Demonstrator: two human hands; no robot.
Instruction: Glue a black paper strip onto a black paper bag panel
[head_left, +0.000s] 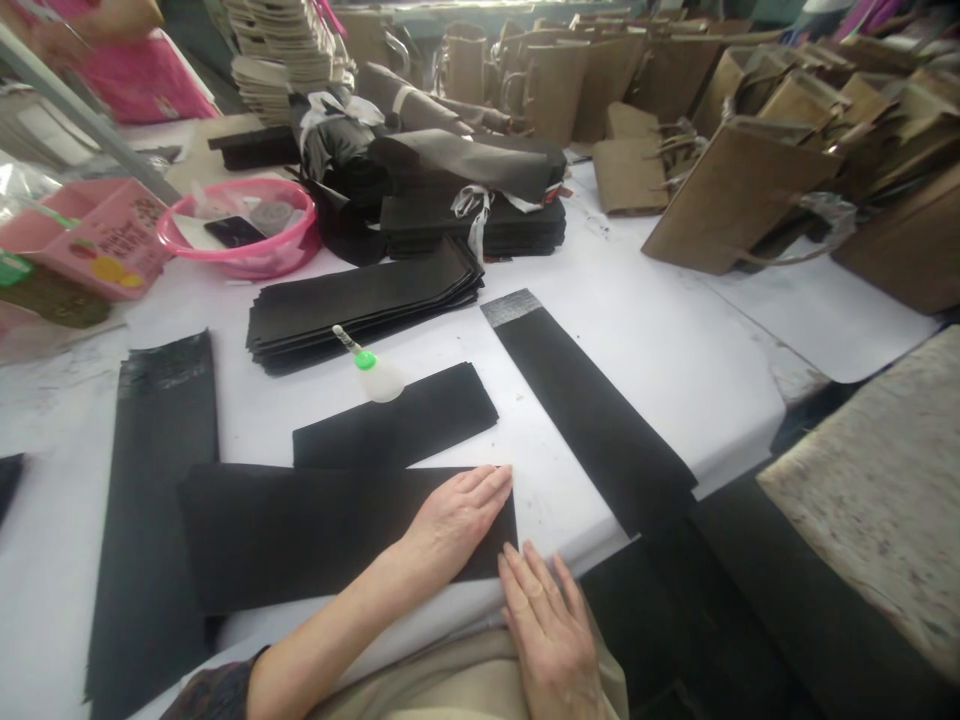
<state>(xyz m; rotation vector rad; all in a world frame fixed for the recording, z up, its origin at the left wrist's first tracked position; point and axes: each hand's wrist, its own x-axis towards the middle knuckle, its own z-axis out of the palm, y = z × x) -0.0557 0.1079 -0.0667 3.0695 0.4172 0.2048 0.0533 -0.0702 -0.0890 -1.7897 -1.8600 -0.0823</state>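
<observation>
A wide black sheet (322,535) lies crosswise at the table's near edge. My left hand (457,515) rests flat on its right end, fingers stretched toward the upper corner. At the lower right corner of that sheet is my right hand (547,620), fingers extended and its tips at the edge. Just beyond lies a shorter black piece (420,415), with a white squeeze bottle (381,380) with a green collar beside it. To the right a long black strip (592,410) with a greyish, shiny far end slants toward the table edge. Another black strip stack (154,520) lies at left, partly under the sheet.
Black sheets are stacked (360,300) mid-table, with tied black bundles (472,225) behind. A pink basin (240,255) and pink box (127,235) stand at left. Brown paper bags (739,195) crowd the right. Another person's pink clothing (146,80) shows at upper left.
</observation>
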